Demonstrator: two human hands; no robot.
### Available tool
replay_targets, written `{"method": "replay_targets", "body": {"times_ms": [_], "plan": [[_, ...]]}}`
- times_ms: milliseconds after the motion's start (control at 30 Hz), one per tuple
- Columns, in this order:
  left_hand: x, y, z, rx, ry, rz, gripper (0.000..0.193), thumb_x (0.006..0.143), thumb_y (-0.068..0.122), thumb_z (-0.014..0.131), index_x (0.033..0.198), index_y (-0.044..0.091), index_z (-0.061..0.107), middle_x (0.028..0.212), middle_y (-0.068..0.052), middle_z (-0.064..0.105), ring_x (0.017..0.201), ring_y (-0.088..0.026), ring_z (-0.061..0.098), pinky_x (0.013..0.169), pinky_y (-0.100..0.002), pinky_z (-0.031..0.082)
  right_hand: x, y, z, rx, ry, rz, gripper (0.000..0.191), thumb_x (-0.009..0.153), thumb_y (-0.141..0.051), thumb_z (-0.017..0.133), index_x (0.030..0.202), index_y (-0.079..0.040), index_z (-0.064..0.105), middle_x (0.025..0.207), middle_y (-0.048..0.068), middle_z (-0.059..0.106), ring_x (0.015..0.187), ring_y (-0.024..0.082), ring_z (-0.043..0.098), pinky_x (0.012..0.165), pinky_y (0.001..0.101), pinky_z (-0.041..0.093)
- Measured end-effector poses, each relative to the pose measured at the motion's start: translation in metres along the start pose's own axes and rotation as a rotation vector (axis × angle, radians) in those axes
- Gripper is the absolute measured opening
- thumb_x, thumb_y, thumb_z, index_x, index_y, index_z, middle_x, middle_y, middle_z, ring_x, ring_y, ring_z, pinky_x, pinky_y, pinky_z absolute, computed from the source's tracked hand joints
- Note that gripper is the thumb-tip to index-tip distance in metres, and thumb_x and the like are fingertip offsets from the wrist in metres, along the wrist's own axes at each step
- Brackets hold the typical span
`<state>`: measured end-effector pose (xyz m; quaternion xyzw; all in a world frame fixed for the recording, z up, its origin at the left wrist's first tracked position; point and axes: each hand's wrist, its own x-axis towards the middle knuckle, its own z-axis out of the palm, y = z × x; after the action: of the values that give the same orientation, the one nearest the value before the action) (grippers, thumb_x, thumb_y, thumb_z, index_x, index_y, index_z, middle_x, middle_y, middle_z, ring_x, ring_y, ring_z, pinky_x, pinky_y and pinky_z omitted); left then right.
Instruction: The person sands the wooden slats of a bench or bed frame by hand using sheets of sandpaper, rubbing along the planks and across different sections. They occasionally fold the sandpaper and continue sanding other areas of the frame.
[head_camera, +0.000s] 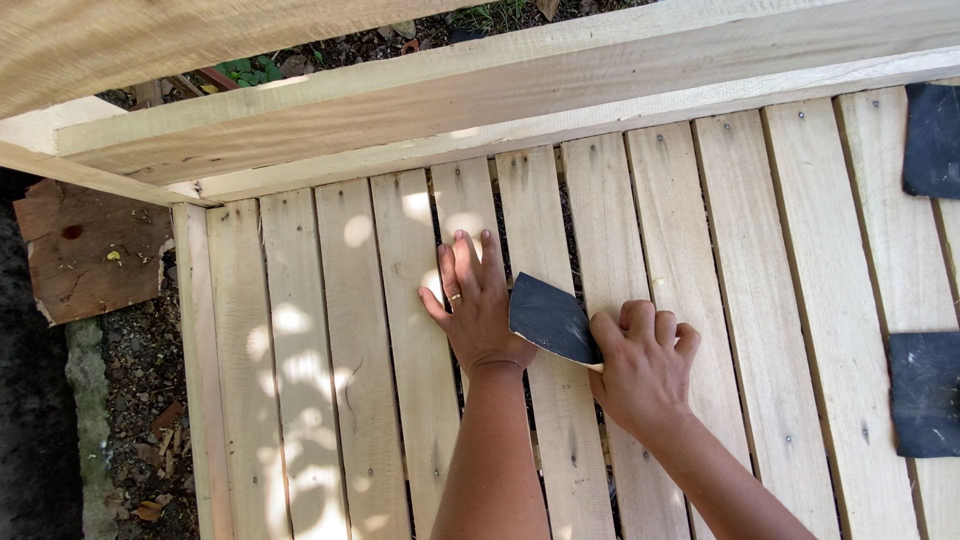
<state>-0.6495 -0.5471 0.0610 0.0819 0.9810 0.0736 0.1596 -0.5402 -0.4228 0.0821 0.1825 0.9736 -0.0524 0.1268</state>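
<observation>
A slatted panel of pale wooden boards (330, 330) lies below me, nailed side by side with thin gaps. My left hand (474, 303) rests flat on a slat, fingers spread, a ring on one finger. Its edge touches a dark sheet of sandpaper (548, 318) with a light underside. My right hand (645, 362) is curled on the lower right corner of that sheet, pressing it on the boards.
Two more dark sandpaper pieces lie at the right edge, one upper (932, 140) and one lower (925, 393). Thick wooden rails (500, 95) frame the far side. A brown board (88, 250) and dirt with leaves lie left of the panel.
</observation>
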Motion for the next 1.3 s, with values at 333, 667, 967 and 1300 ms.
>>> {"method": "replay_targets", "body": {"times_ms": [333,667,967,1300], "plan": [[0.000,-0.005,0.019,-0.035,0.256,0.073,0.068,0.094,0.041,0.048,0.158,0.021,0.034,0.168,-0.004,0.016,0.155,-0.025,0.013,0.119,-0.065,0.006,0.080,0.033,-0.006,0.291,0.523,0.030,0.013,0.099,-0.024,0.067,0.098,-0.012,0.064,0.105,0.010,0.054,0.097,0.030,0.046,0.088,0.0440,0.033],[0.004,-0.006,0.022,-0.018,0.231,0.048,0.068,0.096,0.044,0.045,0.160,0.023,0.030,0.169,-0.002,0.013,0.156,-0.023,0.008,0.120,-0.064,0.005,0.047,0.069,0.032,0.651,0.608,0.004,0.026,0.103,-0.026,0.073,0.093,-0.006,0.060,0.081,0.005,0.063,0.071,0.024,0.055,0.082,0.0401,0.040],[-0.032,-0.009,0.023,-0.055,0.199,0.192,0.068,0.103,0.045,0.038,0.163,0.018,0.023,0.171,-0.007,0.012,0.157,-0.030,0.009,0.122,-0.061,0.004,0.058,0.067,0.024,0.811,0.694,0.011,0.029,0.102,-0.027,0.071,0.110,-0.003,0.056,0.077,0.010,0.065,0.064,0.031,0.059,0.066,0.0454,0.047],[-0.127,-0.191,0.031,0.222,0.127,0.091,0.068,0.099,0.053,0.040,0.160,0.028,0.021,0.169,-0.010,0.013,0.154,-0.033,0.014,0.119,-0.062,0.008,0.071,0.065,0.031,0.738,0.868,-0.152,0.019,0.120,-0.015,0.053,0.112,0.002,0.060,0.096,0.018,0.063,0.089,0.037,0.060,0.078,0.0460,0.048]]}}
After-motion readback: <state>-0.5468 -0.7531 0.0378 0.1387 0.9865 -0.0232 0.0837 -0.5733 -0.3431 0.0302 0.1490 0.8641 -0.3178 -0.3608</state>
